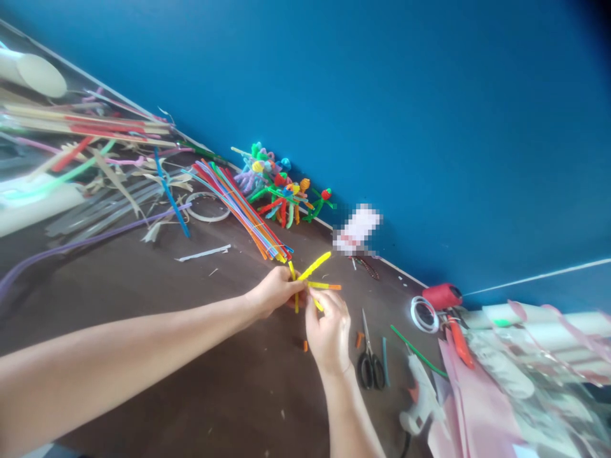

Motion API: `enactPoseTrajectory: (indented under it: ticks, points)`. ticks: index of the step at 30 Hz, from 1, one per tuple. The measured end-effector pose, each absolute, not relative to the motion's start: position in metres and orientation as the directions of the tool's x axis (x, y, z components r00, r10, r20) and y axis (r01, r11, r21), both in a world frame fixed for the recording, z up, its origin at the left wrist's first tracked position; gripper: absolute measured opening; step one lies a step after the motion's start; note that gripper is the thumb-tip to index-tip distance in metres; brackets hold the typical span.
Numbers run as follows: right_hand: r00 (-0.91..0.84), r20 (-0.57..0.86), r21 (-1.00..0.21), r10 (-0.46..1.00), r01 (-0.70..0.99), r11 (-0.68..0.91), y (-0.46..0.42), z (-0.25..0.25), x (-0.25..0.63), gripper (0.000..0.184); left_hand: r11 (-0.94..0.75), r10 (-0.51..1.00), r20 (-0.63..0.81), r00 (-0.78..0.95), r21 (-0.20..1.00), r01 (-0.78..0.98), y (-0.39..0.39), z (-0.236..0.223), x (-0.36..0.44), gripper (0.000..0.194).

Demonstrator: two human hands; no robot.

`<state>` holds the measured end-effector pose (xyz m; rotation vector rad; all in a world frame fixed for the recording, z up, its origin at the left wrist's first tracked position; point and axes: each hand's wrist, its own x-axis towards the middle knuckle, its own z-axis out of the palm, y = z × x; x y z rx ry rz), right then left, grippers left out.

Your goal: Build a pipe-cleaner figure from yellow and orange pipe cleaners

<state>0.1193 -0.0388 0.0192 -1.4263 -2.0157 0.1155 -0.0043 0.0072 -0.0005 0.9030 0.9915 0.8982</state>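
As Yellow Pipe Cleaners [316,264] Meet Above the Tabletop [229,394], I Watch From Afar

I see the left hand [273,289] and right hand [330,327] pinching them between narrowed fingers. Just beyond lies a banded bundle of coloured stems [241,208]; scissors [368,352] and a glue gun [424,389] hem the right side. The blue wall [382,95] bounds the far edge; room widens nearside, where small scraps [282,414] dot the brown surface.

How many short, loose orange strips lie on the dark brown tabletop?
2. One short orange strip lies just left of the person's right hand; another short orange strip lies left of the black-handled metal scissors, beside the blades. More may be hidden behind the hand.
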Motion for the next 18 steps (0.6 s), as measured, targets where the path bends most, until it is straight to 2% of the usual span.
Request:
enactPoseTrajectory:
  ticks: [2, 5, 8, 13, 18]
  points:
    - [-0.125, 0.401, -0.576, 0.908, 0.736, 0.356, -0.036, 0.018, 0.122, 0.019, 0.407, 0.899, -0.326, 0.292, 0.869, -0.283, 0.008, 0.002, -0.006, 0.014]
    - [0.009, 0.221, -0.796, 0.975, 0.58, 0.175, -0.031, 0.015, 0.127, 0.017, 0.47, 0.864, -0.339, 0.373, 0.808, -0.355, 0.011, 0.003, -0.01, 0.014]
    - [0.031, 0.036, -0.917, 0.999, 0.399, 0.021, -0.025, 0.014, 0.135, 0.013, 0.536, 0.799, -0.331, 0.501, 0.77, -0.346, 0.014, 0.003, -0.016, 0.011]
    - [-0.124, -0.163, -0.976, 0.979, 0.164, -0.142, -0.02, 0.017, 0.154, 0.01, 0.616, 0.646, -0.363, 0.671, 0.767, -0.177, 0.019, 0.005, -0.022, 0.011]
    - [-0.202, -0.291, -0.957, 0.935, 0.076, -0.281, -0.02, 0.022, 0.163, 0.015, 0.596, 0.548, -0.384, 0.743, 0.803, -0.025, 0.018, 0.008, -0.023, 0.01]
